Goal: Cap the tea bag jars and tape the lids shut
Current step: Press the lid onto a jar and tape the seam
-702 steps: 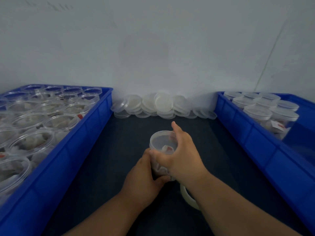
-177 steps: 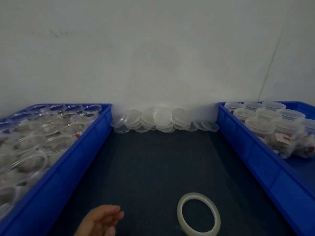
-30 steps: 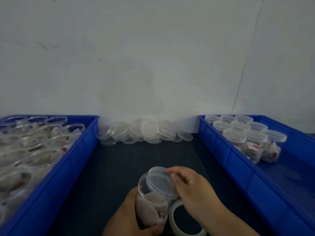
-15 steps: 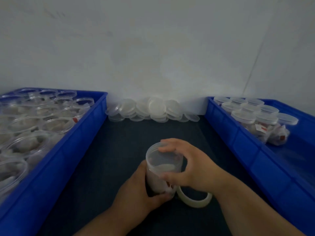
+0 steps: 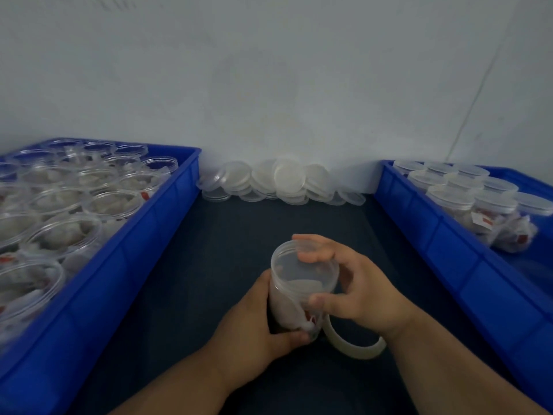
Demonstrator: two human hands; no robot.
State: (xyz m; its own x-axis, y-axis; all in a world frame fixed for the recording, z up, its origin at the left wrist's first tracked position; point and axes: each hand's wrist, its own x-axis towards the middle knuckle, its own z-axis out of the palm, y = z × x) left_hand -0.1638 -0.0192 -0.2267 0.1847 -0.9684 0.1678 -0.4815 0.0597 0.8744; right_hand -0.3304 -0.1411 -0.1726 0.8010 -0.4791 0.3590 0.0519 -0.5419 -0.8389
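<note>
Lid (image 5: 288, 265) now flat under the right hand (image 5: 359, 290), fingers (image 5: 317, 250) curled on it, left hand (image 5: 254, 327) grips the jar (image 5: 287, 305) low; seems light and slippery.

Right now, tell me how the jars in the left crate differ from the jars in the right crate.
The left-crate jars stand open, without lids; the right-crate jars are capped. The left-crate jars are many, set in rows; the right-crate jars are few, bunched at the far end. Both are clear plastic and hold tea bags.
</note>
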